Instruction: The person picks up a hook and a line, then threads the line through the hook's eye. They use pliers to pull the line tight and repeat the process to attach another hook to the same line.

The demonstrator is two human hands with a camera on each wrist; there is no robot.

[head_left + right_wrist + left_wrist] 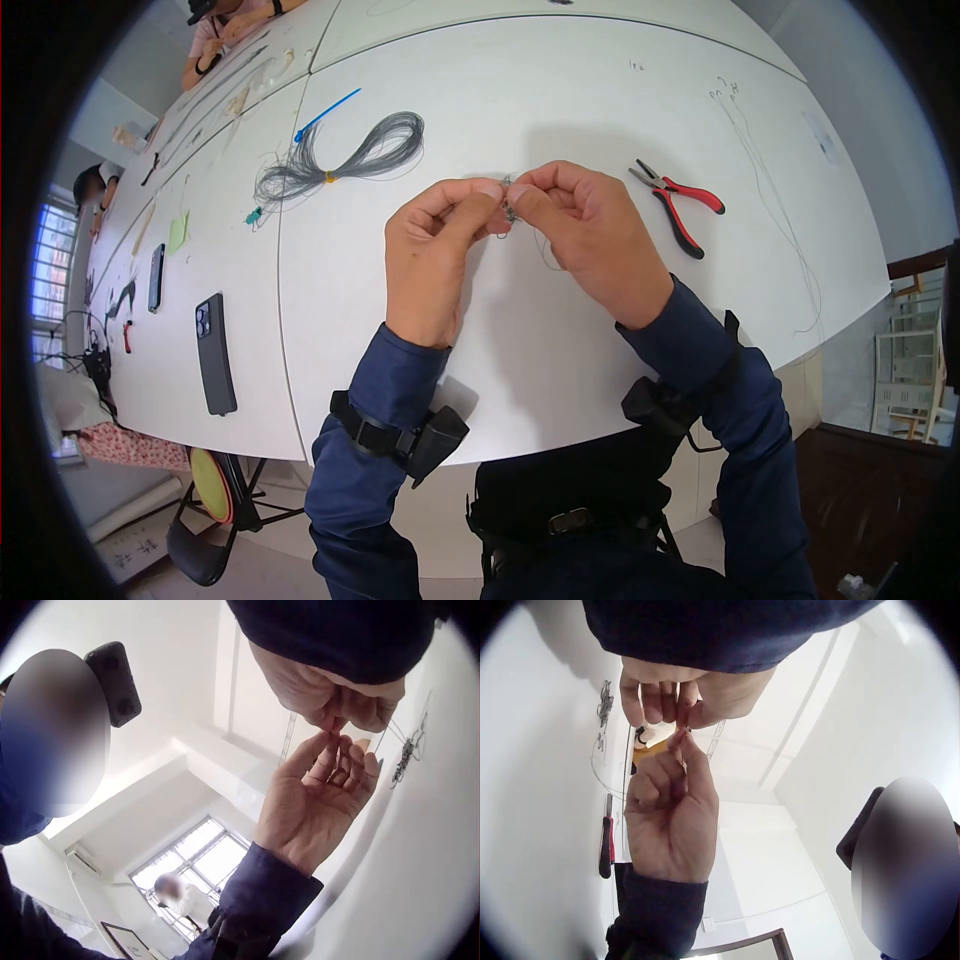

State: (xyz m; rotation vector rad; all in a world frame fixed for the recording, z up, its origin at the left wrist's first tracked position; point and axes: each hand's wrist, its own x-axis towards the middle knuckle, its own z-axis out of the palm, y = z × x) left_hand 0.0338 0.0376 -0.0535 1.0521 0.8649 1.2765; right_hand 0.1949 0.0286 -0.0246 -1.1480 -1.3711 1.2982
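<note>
My left hand (432, 243) and right hand (597, 225) meet fingertip to fingertip over the white table. Both pinch with thumb and forefinger at a tiny piece (688, 730); I cannot tell what it is. A thin line (541, 245) trails from the right hand's fingers, and in the right wrist view it loops toward the table. Beneath the hands lies a small heap of dark metal hooks (407, 756), partly covered by the fingers in the head view. Red-and-black pliers (678, 205) lie with their jaws apart, right of the right hand.
A bundle of grey line (375, 150) tied in the middle lies at the back left, beside a blue cable tie (328, 115). Several hooks on thin lines (735, 97) lie at the far right. Phones (213, 350) rest on the left table. Another person (235, 30) sits across.
</note>
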